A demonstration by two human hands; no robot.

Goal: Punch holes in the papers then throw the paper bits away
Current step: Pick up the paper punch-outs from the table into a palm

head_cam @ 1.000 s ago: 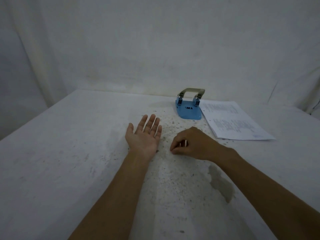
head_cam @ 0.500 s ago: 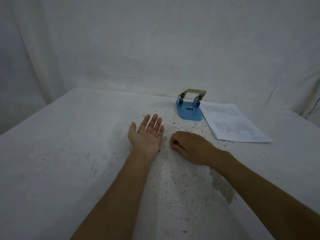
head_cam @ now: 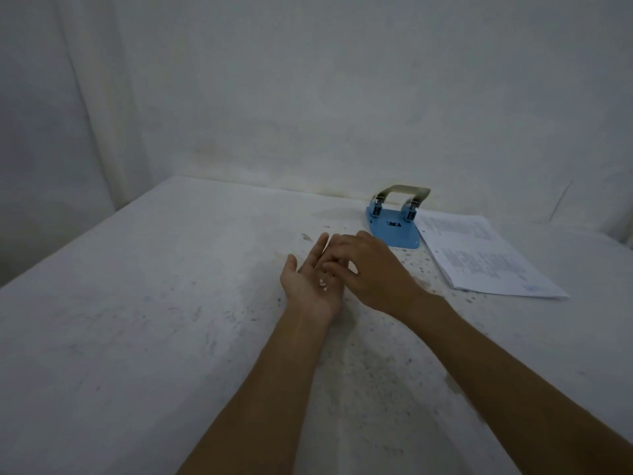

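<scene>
Closest to me, both forearms reach out over the white bench (head_cam: 137, 337), which is speckled and stained. My left hand (head_cam: 310, 281) lies palm up and spread wide, with a few white paper bits (head_cam: 322, 284) sitting in the palm. My right hand (head_cam: 368, 269) hovers palm down right over the left fingers, its own fingers curled loosely; I can't tell whether it grips anything. More bits (head_cam: 416, 265) lie scattered on the bench just right of my hands. Further out stands the blue hole punch (head_cam: 394, 226), handle raised, and just beside it on the right rests the stack of printed papers (head_cam: 479, 258), holes showing along its near left edge.
</scene>
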